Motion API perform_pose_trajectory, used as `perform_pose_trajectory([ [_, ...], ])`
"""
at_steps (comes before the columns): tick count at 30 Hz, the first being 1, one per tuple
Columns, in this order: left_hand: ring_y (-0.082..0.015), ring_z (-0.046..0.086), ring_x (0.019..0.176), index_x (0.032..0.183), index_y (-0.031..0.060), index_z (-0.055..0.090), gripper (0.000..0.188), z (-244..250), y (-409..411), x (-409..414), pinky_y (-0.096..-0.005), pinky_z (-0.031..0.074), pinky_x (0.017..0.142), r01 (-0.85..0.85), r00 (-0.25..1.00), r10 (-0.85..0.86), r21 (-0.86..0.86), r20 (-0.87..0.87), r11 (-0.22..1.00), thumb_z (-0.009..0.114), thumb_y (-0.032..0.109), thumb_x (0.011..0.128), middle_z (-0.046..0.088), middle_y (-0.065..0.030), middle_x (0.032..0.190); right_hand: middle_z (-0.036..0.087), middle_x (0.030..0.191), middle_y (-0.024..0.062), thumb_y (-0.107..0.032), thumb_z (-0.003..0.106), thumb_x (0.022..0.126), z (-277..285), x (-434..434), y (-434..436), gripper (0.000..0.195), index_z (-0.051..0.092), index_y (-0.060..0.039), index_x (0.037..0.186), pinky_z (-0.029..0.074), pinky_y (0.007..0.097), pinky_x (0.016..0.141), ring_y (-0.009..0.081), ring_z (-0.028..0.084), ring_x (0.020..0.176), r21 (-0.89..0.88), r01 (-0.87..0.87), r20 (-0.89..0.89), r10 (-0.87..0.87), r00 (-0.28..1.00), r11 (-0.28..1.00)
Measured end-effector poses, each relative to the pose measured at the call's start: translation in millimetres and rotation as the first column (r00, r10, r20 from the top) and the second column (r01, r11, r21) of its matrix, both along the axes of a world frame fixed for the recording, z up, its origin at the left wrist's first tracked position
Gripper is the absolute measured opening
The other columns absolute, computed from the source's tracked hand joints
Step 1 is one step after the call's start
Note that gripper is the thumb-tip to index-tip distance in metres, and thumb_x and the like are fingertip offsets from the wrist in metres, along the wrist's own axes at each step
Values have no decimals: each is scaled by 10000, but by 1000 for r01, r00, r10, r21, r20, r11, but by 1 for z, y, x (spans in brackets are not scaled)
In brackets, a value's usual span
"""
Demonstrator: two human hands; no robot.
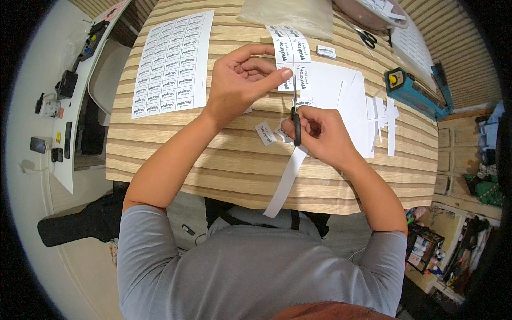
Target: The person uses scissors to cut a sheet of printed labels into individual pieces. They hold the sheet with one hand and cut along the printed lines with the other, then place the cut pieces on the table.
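Note:
My left hand (248, 76) pinches a two-column strip of printed paper labels (302, 50) between thumb and fingers, above the table. In my right hand (320, 132) is a pair of scissors (296, 116) with black handles. Their blades point away from me and lie along the line between the two label columns, at the strip's near end. Under and beside my right hand lie cut labels, among them a single label (265, 133), partly hidden by the hand. A blank paper strip (286, 182) reaches past the table's near edge.
A full label sheet (174, 64) lies on the wood-patterned table (168, 160) at left. A small label stack (326, 51), plastic bag (288, 16) and second pair of scissors (367, 39) are farther back. White sheets (356, 104), paper offcuts (391, 128) and a blue impulse sealer (418, 94) sit at right.

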State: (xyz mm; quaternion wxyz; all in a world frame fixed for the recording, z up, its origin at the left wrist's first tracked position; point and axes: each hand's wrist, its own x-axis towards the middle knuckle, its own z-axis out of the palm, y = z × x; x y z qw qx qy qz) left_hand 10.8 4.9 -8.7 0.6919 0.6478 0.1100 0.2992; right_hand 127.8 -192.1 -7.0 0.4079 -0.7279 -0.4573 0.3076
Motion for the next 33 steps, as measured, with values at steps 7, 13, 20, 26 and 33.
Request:
perform_pose_trajectory([
  [7,-120,774,886,1246,-71,690,429,3,-1,-1,-237,627,788,3,1000,-3,-25,-2,1000,884,74,892,822,-138,974,476,614,-72,-205,809,958,4,-2,0,315,656,-38,739,330,245,563,33,415,615,-37,2,-28,-3,1000,999],
  [13,-119,771,905,1270,-77,677,450,4,0,-2,-236,625,796,3,1000,-3,-4,-11,1000,880,64,894,821,-143,992,485,629,-70,-193,810,958,4,-2,-1,306,661,-27,749,335,246,570,30,420,632,-63,5,0,-5,1000,998],
  [20,-111,764,908,1290,-76,661,468,5,-1,-3,-229,616,798,18,1000,-19,-59,-15,998,875,66,898,820,-135,992,505,566,-4,-274,840,946,2,-3,0,414,623,-19,702,363,294,529,78,444,558,-22,18,-1,-18,1000,1000],
  [26,-107,756,903,1294,-80,656,475,7,-1,-3,-229,607,794,21,999,-23,-80,-28,997,874,64,898,819,-137,992,519,535,20,-293,856,941,0,-2,0,461,600,-20,671,376,309,507,92,449,521,10,20,25,-20,999,1000],
  [33,-98,752,892,1308,-87,649,490,4,0,-2,-224,605,786,29,1000,-29,-88,-2,996,872,55,896,816,-134,981,515,528,11,-276,864,933,4,-3,1,459,595,-18,664,371,298,503,78,437,521,15,21,18,-21,1000,1000],
])
